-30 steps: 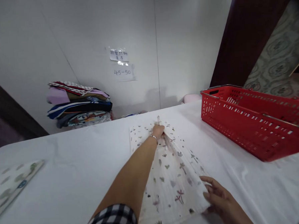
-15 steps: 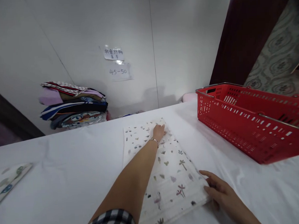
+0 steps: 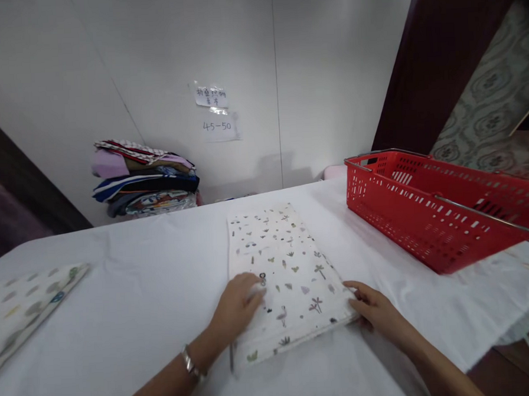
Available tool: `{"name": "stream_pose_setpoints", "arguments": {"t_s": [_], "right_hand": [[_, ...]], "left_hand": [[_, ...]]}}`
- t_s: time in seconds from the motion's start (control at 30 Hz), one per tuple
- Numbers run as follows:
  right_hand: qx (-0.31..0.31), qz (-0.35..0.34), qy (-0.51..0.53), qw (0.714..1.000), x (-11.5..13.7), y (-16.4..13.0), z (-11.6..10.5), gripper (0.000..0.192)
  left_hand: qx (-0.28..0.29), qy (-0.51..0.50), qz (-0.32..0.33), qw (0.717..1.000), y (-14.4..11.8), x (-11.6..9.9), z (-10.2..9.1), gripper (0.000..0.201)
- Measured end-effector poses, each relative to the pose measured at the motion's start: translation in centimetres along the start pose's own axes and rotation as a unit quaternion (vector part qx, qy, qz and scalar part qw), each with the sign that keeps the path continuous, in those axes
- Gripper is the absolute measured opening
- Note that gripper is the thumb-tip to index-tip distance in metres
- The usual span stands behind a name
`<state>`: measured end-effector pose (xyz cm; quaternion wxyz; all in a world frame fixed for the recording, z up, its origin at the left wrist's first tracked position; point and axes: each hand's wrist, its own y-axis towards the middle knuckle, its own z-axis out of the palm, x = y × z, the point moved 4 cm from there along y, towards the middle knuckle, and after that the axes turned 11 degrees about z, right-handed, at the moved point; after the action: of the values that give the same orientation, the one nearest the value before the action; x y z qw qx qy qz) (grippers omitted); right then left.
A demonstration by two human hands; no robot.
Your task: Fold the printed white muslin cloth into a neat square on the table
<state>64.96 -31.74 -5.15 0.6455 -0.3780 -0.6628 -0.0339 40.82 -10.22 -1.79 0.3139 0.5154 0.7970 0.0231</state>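
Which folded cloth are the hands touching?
The white folded cloth with small plant prints, mid-table; left hand and right hand touch it. The dotted one lies untouched.

White floral-print cloth (image 3: 281,268), red basket (image 3: 425,213), white tablecloth (image 3: 139,275), multicoloured fabric stack (image 3: 146,177)

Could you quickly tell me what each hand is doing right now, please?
Left hand: open, fingers resting flat on the folded printed cloth.
Right hand: open, fingertips touching the cloth's near right corner.
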Motion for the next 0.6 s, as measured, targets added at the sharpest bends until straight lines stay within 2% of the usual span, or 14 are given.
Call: {"name": "stream_pose_setpoints", "arguments": {"t_s": [0.1, 0.2, 0.3, 0.47, 0.53, 0.6], "right_hand": [[0.014, -0.005, 0.009, 1.000, 1.1, -0.2, 0.1, 0.045], [0.033, -0.020, 0.063, 0.997, 2.5, -0.2, 0.1, 0.047], [0.033, -0.004, 0.089, 0.995, 3.4, 0.2, 0.0, 0.046], [0.011, 0.026, 0.029, 0.999, 4.6, 0.6, -0.2, 0.041], [0.002, 0.001, 0.021, 1.000, 5.7, 0.4, -0.3, 0.037], [-0.010, -0.061, 0.025, 0.998, 6.7, 0.2, -0.2, 0.036]], "left_hand": [[0.041, 0.015, 0.074, 0.996, -4.9, -3.8, 0.8, 0.037], [0.053, 0.039, 0.112, 0.992, -7.1, -6.1, 1.6, 0.044], [0.034, 0.074, 0.099, 0.992, -7.1, -6.6, 1.8, 0.039], [0.015, 0.107, 0.075, 0.991, -6.7, -6.8, 1.5, 0.034], [0.015, 0.109, 0.064, 0.992, -6.9, -6.8, 1.2, 0.030], [0.018, 0.120, 0.052, 0.991, -7.2, -6.7, 0.9, 0.028]]}}
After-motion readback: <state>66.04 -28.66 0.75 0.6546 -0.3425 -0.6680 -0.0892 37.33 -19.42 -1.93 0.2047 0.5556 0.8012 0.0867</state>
